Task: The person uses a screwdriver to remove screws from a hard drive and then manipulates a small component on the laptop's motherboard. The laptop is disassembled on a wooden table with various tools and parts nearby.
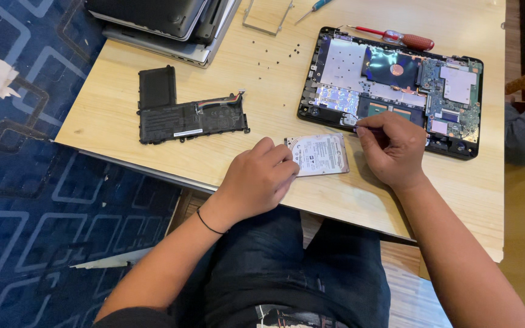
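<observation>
The left hand (261, 179) rests on a silver hard drive (320, 155) (flat on the wooden table (123, 115)); the right hand (393, 149) pinches a small tool at the opened laptop (390, 88).

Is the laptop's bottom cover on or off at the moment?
Off: the laptop lies on the table with its circuit board bare.

A light wooden table (262, 103) carries everything. A silver hard drive (320, 155) lies between the hands, an opened laptop (396, 85) just beyond the right hand (391, 149). A black battery (180, 112) lies beyond the left hand (256, 179).
</observation>
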